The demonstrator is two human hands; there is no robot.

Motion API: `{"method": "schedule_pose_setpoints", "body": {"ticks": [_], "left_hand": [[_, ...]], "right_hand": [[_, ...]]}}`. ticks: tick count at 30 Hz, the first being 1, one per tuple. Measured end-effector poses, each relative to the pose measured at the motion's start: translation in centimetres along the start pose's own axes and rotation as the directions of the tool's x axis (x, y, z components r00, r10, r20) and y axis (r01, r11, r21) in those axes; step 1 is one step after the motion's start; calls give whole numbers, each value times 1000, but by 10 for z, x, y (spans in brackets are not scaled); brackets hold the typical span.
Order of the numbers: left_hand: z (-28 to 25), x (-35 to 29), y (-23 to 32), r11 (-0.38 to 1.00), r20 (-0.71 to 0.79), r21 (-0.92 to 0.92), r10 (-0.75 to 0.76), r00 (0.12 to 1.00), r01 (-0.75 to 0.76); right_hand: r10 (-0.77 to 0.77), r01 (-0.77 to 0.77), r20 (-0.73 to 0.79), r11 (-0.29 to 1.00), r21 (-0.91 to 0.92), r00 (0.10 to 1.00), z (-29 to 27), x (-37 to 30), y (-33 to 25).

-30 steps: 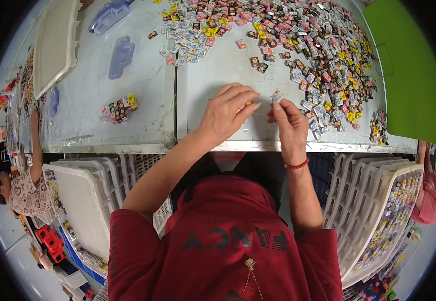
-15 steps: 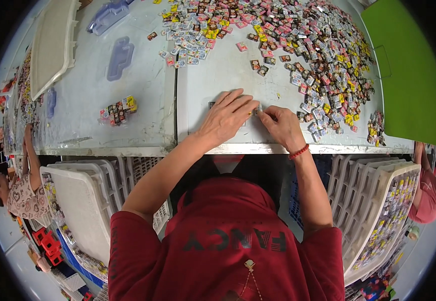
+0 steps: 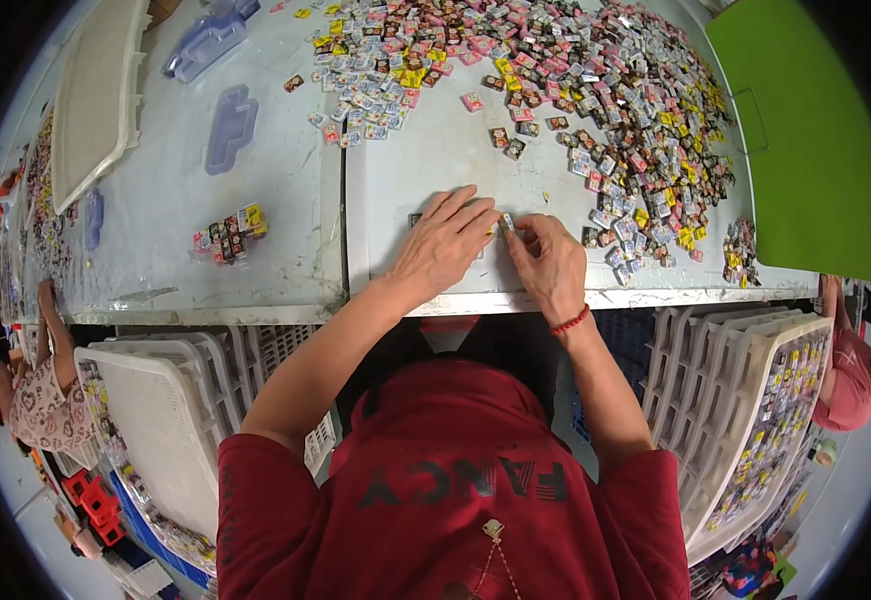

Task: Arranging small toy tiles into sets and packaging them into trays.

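My left hand (image 3: 443, 245) lies on the pale table near its front edge, fingers stretched out and together. Its palm covers part of a small dark-edged piece (image 3: 414, 219), whose kind is hidden. Close beside its fingertips, my right hand (image 3: 550, 262) pinches a small pale box (image 3: 506, 222) between thumb and index finger. A tiny yellow scrap (image 3: 546, 197) lies just beyond the right hand. Farther off spreads a large heap of small boxes (image 3: 645, 130) in white, pink, brown and yellow.
To the left sit a cluster of small boxes (image 3: 227, 238) and clear bluish plastic trays (image 3: 231, 130). A white crate (image 3: 105, 90) stands far left, a green board (image 3: 815, 140) right. Stacked crates (image 3: 155, 410) flank me below the table. Two people (image 3: 50, 400) work at the sides.
My right hand has turned more upright, with the small box now standing between thumb and finger. The left hand stays nearly in place. The whole view has shifted slightly.
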State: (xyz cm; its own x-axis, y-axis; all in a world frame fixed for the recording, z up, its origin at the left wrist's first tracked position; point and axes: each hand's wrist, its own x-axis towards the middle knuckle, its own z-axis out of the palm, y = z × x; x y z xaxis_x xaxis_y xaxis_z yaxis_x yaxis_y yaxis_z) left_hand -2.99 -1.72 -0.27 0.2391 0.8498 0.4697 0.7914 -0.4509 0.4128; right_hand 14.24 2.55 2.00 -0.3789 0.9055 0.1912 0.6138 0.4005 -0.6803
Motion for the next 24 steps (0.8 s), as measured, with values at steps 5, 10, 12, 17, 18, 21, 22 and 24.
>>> {"method": "schedule_pose_setpoints", "body": {"ticks": [5, 10, 12, 17, 18, 21, 22, 24], "left_hand": [[-2, 3, 1, 1000, 11, -9, -14, 1000, 14], [-1, 4, 1, 1000, 49, 19, 17, 999, -18], [-1, 5, 3, 999, 78, 25, 39, 996, -41], [-7, 3, 4, 994, 136, 108, 4, 991, -19], [-7, 4, 6, 990, 152, 137, 0, 988, -21], [-6, 3, 6, 991, 151, 133, -15, 988, -5], [-6, 3, 6, 990, 151, 138, -24, 988, 3], [-6, 8, 7, 988, 158, 135, 59, 986, -80]], "right_hand": [[67, -69, 27, 996, 52, 997, 8, -2, -8], [210, -219, 85, 969, 114, 974, 2, 1, -8], [200, -206, 62, 972, 115, 978, 2, 1, -9], [157, -160, 66, 986, 40, 985, 12, -2, 3], [83, -86, 46, 995, 53, 995, 13, -3, 4], [17, -17, 1, 999, 32, 1000, 2, -11, 2], [29, -29, -26, 1000, -2, 999, -7, -14, 1], [59, -72, -104, 989, -129, 993, -33, -16, 9]]}}
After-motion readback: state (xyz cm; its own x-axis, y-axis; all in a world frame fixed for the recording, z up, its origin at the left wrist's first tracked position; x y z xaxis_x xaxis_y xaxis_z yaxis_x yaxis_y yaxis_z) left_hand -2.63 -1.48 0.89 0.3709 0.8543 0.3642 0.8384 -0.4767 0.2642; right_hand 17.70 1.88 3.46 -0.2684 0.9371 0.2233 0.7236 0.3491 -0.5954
